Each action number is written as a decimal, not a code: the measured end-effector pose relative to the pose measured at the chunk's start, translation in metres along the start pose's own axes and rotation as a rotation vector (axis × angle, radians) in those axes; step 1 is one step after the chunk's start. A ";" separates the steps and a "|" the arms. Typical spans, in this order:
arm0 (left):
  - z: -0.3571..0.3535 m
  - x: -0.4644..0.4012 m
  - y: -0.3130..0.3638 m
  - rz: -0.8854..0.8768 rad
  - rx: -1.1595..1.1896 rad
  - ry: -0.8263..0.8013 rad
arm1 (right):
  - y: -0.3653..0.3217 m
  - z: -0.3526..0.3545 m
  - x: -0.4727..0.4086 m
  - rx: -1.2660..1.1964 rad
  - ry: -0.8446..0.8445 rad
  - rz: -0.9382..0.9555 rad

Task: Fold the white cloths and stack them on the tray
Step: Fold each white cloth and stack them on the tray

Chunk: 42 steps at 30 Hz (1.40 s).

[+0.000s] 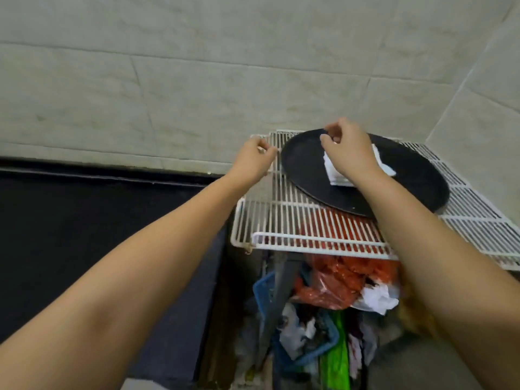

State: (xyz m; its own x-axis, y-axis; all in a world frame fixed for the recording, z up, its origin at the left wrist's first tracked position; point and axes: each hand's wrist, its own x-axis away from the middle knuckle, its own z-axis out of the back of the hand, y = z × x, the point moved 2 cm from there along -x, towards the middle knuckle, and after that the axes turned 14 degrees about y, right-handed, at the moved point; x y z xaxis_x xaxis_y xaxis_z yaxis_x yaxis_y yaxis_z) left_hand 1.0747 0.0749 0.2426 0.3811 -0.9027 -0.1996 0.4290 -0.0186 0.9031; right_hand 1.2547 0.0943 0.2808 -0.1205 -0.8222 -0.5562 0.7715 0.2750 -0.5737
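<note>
A round black tray (pixel 304 164) lies on a white wire rack (pixel 281 220). On the tray rests a small stack of folded white cloths (pixel 337 178), partly hidden behind my right hand. My right hand (pixel 349 150) hovers over the stack, thumb and fingers pinched together, and I see nothing held in it. My left hand (pixel 253 161) is raised just left of the tray's rim, over the rack's back left corner. Its fingertips are also pinched, with nothing visible between them.
A tiled wall stands close behind the rack and meets a second wall at the right corner. Under the rack sit a blue basket (pixel 309 358), a red plastic bag (pixel 337 280) and crumpled white cloth (pixel 377 299). A dark surface (pixel 84 220) lies to the left.
</note>
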 end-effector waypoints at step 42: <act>0.869 0.055 -0.527 0.609 -0.562 0.490 | -0.713 -0.618 0.443 -0.030 -0.992 0.827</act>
State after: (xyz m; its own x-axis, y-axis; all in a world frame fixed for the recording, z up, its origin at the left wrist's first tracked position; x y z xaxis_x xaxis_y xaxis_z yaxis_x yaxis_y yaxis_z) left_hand 0.1581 -0.3382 0.0859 0.9131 -0.4076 -0.0083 0.3258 0.7173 0.6159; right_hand 0.2652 -0.1578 0.0723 0.9058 -0.4167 -0.0768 0.3784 0.8770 -0.2960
